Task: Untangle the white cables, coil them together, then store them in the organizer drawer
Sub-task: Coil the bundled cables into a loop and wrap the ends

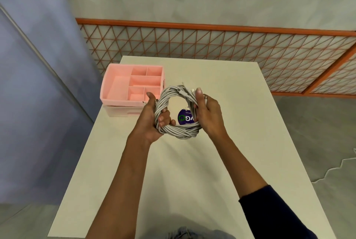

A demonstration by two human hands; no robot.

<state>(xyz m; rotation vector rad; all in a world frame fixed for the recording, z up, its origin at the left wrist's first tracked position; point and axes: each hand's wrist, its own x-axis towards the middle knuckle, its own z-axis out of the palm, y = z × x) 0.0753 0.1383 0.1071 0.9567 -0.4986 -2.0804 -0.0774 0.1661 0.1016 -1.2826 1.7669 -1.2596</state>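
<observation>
A fold of blue denim point(185, 233) sits at the bottom edge, nearest the lens, with a dark sleeve point(269, 209) on the right forearm just above it. Both bare forearms reach forward over the white tabletop point(221, 171). The coil of white cables point(181, 131) is held in the air between the hands, a wound ring whose opening faces up toward the camera. The left grip point(152, 121) is clamped on the ring's left side, fingers curled through the middle. The right grip point(207, 111) is closed on the right side, thumb pressed near the plug ends that stick out at the top. A ring has no long axis to line up, so direction matters most. The pink organizer point(119, 101) stands ahead and to the left of the coil, nearer the left grip. Its pale drawer point(123, 112) is under the open tray, front facing the person. I judge the left hand is better placed to reach it while the right carries the bundle. Whether the drawer is shut or slightly out is hard to tell, and its inside is hidden. The coil half covers a round purple sticker point(184, 118) whose print is unreadable. Fingers hide parts of the coil.
</observation>
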